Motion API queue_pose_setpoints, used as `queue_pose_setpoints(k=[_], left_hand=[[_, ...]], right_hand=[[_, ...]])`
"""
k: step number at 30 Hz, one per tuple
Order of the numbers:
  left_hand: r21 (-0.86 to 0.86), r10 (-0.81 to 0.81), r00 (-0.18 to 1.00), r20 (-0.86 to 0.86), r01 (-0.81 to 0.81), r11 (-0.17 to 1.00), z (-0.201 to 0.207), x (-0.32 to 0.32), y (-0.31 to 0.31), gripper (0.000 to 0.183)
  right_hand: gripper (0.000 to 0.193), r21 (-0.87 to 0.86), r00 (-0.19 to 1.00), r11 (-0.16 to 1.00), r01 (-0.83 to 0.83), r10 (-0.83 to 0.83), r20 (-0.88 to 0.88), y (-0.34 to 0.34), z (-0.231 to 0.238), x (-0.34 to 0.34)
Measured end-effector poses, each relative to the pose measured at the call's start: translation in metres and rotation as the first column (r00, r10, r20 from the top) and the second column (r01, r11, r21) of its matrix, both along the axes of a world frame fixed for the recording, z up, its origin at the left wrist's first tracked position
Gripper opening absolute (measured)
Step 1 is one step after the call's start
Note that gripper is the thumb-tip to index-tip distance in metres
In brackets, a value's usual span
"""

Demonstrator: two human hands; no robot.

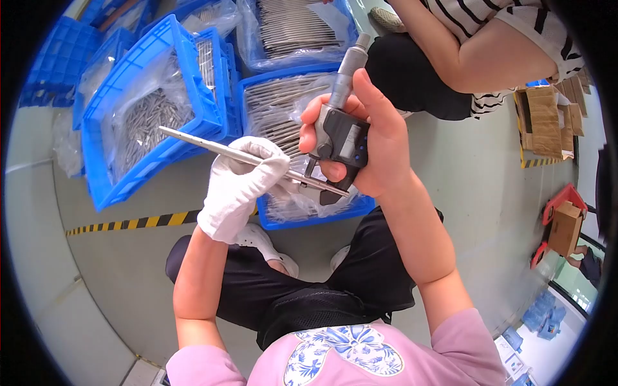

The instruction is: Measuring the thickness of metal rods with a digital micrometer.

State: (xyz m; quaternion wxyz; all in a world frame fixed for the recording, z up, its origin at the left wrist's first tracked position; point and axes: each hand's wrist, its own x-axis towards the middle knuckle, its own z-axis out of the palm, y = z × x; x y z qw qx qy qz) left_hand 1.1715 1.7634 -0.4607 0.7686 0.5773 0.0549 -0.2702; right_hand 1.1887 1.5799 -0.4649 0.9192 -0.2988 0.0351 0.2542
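Observation:
My left hand (241, 180), in a white glove, pinches a long thin metal rod (206, 143) with a tapered far end. My bare right hand (386, 138) is wrapped round a digital micrometer (344, 138) with a dark body and a silver barrel pointing up and away. The rod's near end lies at the micrometer's jaws; whether both jaws touch it I cannot tell. Below my hands stands a blue crate (283, 225) lined with clear plastic, holding many similar metal rods (280, 106).
To the left, a tilted blue crate (96, 161) holds many small metal pieces (158, 119). Another crate of rods (299, 29) sits farther back. A person in a striped top (496, 38) crouches at the upper right. Cardboard (544, 122) and a red trolley (566, 196) are on the right.

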Motion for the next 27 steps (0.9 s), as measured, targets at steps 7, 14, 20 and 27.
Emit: queue_pose_setpoints(k=[7,14,20,27], left_hand=[[-0.042,0.025,0.999,-0.029,-0.026,0.999,-0.002,0.005,0.004,0.013],[-0.076,0.007,0.999,-0.034,-0.009,0.997,-0.007,0.008,0.001,0.012],[0.006,0.024,0.999,-0.021,-0.024,1.000,-0.012,0.007,0.004,0.015],[-0.114,0.202,0.957,-0.207,-0.228,0.967,-0.021,0.027,0.012,0.037]], right_hand=[[0.057,-0.062,0.998,0.997,0.049,-0.050,-0.026,-0.001,0.001,0.000],[0.056,-0.024,0.998,0.999,0.029,-0.030,-0.062,-0.005,-0.004,0.003],[0.056,-0.053,0.994,0.998,0.045,-0.050,-0.095,0.002,-0.005,0.003],[0.057,-0.105,0.994,0.994,0.034,-0.045,-0.098,0.000,-0.015,0.015]])
